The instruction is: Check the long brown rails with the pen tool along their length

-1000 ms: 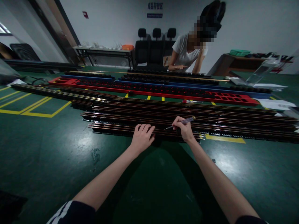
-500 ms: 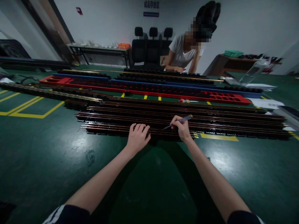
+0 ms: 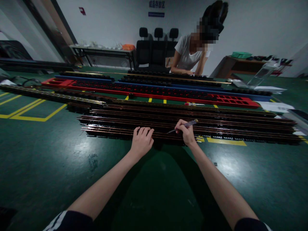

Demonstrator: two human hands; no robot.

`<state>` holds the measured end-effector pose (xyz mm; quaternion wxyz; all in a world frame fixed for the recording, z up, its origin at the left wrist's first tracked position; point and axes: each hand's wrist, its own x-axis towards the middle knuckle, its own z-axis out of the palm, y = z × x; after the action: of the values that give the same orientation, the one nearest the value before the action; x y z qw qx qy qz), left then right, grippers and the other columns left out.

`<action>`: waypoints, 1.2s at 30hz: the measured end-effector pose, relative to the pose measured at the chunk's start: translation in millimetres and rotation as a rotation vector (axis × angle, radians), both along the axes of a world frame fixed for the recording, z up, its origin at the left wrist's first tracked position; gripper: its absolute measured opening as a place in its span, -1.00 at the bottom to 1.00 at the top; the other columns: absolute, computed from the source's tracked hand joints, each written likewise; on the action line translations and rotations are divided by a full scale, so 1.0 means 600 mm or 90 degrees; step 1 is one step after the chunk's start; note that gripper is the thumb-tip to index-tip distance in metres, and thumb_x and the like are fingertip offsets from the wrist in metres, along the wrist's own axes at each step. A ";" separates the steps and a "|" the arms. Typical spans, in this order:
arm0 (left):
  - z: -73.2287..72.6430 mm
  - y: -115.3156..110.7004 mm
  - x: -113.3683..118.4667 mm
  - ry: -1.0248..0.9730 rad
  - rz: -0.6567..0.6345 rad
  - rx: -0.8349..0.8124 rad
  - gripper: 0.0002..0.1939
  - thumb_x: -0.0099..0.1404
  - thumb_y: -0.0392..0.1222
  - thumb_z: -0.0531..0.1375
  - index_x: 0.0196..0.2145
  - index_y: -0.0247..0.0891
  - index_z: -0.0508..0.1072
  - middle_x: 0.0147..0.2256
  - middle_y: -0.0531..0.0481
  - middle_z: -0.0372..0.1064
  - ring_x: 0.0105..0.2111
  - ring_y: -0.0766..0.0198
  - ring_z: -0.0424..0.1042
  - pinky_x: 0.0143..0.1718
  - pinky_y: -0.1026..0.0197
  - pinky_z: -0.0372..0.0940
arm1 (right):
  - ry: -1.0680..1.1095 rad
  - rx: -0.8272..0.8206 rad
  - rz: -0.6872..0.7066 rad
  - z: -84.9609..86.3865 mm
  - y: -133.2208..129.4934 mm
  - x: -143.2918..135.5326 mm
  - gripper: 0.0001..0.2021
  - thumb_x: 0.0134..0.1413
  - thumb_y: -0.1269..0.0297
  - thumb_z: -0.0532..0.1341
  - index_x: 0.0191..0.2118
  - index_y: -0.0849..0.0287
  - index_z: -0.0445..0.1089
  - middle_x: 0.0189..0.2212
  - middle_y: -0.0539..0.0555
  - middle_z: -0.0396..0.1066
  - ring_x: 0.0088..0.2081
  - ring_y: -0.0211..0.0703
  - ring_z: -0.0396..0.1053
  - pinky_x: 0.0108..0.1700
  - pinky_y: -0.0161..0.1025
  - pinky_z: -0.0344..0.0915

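My left hand (image 3: 142, 141) is bent over the nearest long black strip (image 3: 108, 131), fingers on top and thumb at the near edge, holding it. Thin copper-coloured rods run along this strip. In my right hand (image 3: 187, 132) is a slim screwdriver (image 3: 192, 122), gripped like a pen between thumb and fingers. Its thin shaft slants down to the left, and the tip is at the strip between my two hands. I cannot tell whether the tip touches it.
More black strips (image 3: 240, 123) lie side by side just behind. Beyond them are a red frame (image 3: 231, 100), a red-handled screwdriver (image 3: 191, 104), papers (image 3: 276, 106) and a clear bottle (image 3: 263, 73). A person (image 3: 190, 53) leans over the far side of the green table (image 3: 96, 179).
The nearest strip has slid slightly left, with my left hand shifting a little the same way. The screwdriver stays in my right hand at almost the same spot.
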<state>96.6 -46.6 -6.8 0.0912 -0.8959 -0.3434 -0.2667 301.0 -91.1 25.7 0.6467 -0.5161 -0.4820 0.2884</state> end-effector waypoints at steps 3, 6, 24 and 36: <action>0.001 0.000 0.000 0.003 -0.005 -0.006 -0.67 0.24 -0.34 0.02 -0.08 -0.27 0.44 -0.13 -0.15 0.44 -0.10 0.06 0.36 0.03 -0.09 0.11 | 0.010 0.004 -0.018 -0.002 0.000 -0.001 -0.85 -0.24 0.33 0.11 -0.71 0.15 0.26 -0.72 -0.05 0.19 -0.65 -0.30 0.14 -0.59 -0.31 0.08; 0.002 0.000 0.001 0.004 -0.008 -0.010 -0.67 0.24 -0.35 0.02 -0.08 -0.28 0.44 -0.13 -0.15 0.44 -0.10 0.06 0.36 0.03 -0.09 0.11 | 0.013 0.010 -0.044 -0.004 0.001 0.001 -0.84 -0.25 0.33 0.09 -0.72 0.14 0.23 -0.74 -0.05 0.15 -0.67 -0.31 0.10 -0.60 -0.31 0.02; 0.002 0.000 -0.001 0.018 -0.012 -0.022 -0.66 0.25 -0.36 0.01 -0.07 -0.29 0.43 -0.12 -0.15 0.44 -0.10 0.08 0.37 0.04 -0.07 0.11 | 0.041 0.018 -0.080 -0.009 0.004 0.003 -0.84 -0.22 0.31 0.10 -0.71 0.14 0.23 -0.70 -0.04 0.20 -0.67 -0.32 0.10 -0.62 -0.32 0.02; 0.001 0.000 0.000 0.017 -0.016 -0.023 -0.67 0.26 -0.35 0.01 -0.07 -0.30 0.43 -0.11 -0.15 0.44 -0.09 0.08 0.37 0.04 -0.07 0.11 | 0.018 0.033 -0.109 -0.015 0.004 0.007 -0.84 -0.23 0.35 0.05 -0.72 0.12 0.16 -0.73 -0.05 0.14 -0.69 -0.33 0.04 -0.65 -0.32 -0.06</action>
<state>96.5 -46.4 -6.5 0.0764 -0.9050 -0.3355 -0.2500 305.0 -88.9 16.7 0.6888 -0.5344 -0.4344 0.2266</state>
